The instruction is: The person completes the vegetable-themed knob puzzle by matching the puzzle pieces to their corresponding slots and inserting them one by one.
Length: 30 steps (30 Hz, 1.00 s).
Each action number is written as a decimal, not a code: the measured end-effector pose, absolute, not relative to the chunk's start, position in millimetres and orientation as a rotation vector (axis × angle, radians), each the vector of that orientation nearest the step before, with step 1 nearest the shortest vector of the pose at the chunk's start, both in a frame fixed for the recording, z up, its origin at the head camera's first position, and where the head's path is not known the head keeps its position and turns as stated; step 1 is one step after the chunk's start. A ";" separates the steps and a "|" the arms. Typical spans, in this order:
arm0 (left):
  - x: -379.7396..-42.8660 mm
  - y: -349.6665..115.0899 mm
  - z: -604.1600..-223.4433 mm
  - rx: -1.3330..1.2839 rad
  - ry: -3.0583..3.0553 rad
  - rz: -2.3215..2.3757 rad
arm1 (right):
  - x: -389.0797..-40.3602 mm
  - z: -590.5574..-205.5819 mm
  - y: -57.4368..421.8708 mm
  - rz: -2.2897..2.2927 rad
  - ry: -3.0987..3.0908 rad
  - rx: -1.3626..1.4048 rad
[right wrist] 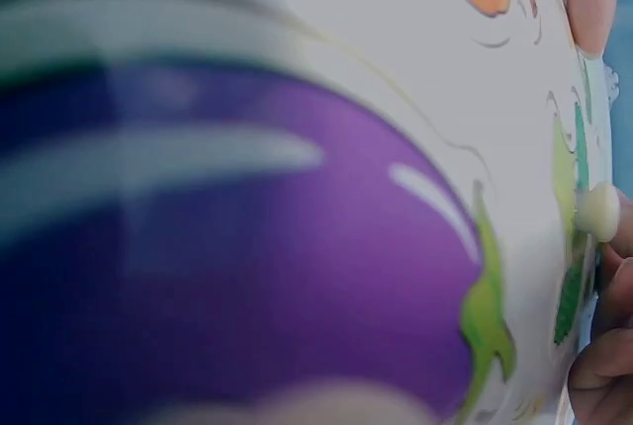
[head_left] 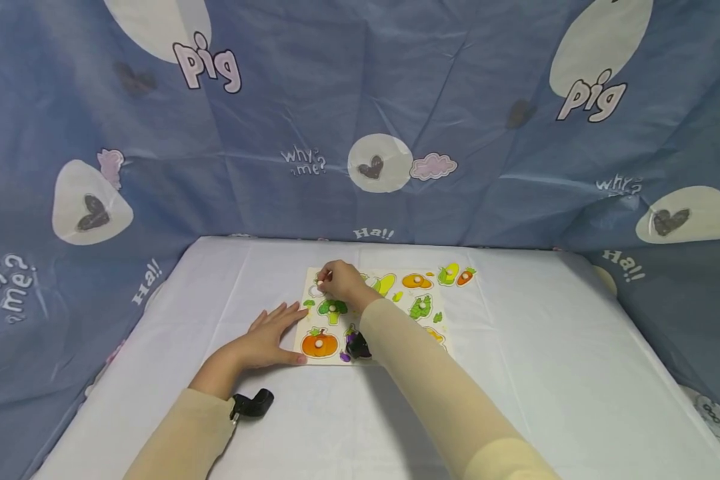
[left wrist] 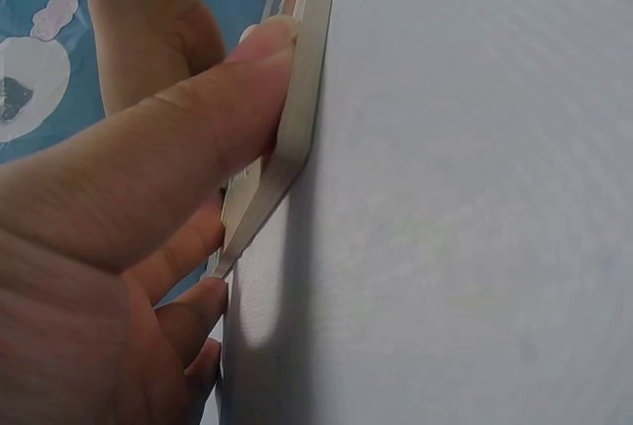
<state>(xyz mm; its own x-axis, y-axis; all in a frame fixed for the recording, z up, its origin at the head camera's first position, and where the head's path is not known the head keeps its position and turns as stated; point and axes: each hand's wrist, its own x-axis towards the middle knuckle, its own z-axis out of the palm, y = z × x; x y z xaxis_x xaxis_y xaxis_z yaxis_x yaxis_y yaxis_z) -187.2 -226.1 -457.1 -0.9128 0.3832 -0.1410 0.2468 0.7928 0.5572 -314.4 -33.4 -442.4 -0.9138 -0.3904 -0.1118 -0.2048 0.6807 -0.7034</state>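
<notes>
A board of vegetable puzzle pieces [head_left: 312, 323] lies on the white table. My left hand [head_left: 270, 337] spreads its straight fingers along the board's left side. Its thumb [left wrist: 227, 114] presses the front edge near the corner. Over the far left corner, my right hand [head_left: 343, 281] pinches the knob of a white vegetable piece [head_left: 315, 291], partly hidden by the fingers. Nearer on the board sit a broccoli piece [head_left: 333, 308] and a pumpkin piece [head_left: 320, 345]. The right forearm covers part of the middle; a purple eggplant [right wrist: 297, 227] fills much of the right wrist view.
Beyond the board's far right corner lie a carrot piece [head_left: 466, 277] and a yellow-green piece [head_left: 449, 274]. A leafy green piece [head_left: 421, 307] and an orange piece [head_left: 417, 281] sit on the board's right part. Blue printed cloth [head_left: 486, 200] walls the table [head_left: 546, 347].
</notes>
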 end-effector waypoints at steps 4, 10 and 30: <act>-186.7 -225.6 -458.1 0.494 2.738 0.798 | -313.9 -443.9 -33.4 -1.060 2.636 -0.471; -185.6 -225.1 -457.9 0.497 2.738 0.794 | -314.5 -445.8 -33.1 -1.086 2.612 -0.453; -187.7 -225.3 -455.1 0.470 2.736 0.780 | -300.6 -395.8 4.4 -0.986 2.567 -0.649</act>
<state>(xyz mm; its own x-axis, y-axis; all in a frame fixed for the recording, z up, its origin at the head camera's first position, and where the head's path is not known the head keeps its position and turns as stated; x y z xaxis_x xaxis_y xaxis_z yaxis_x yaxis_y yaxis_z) -187.7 -225.3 -455.1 -0.9144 0.3736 -0.1556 0.2354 0.8038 0.5464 -300.6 4.4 -395.8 -0.8475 -0.5157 -0.1257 -0.2989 0.6595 -0.6897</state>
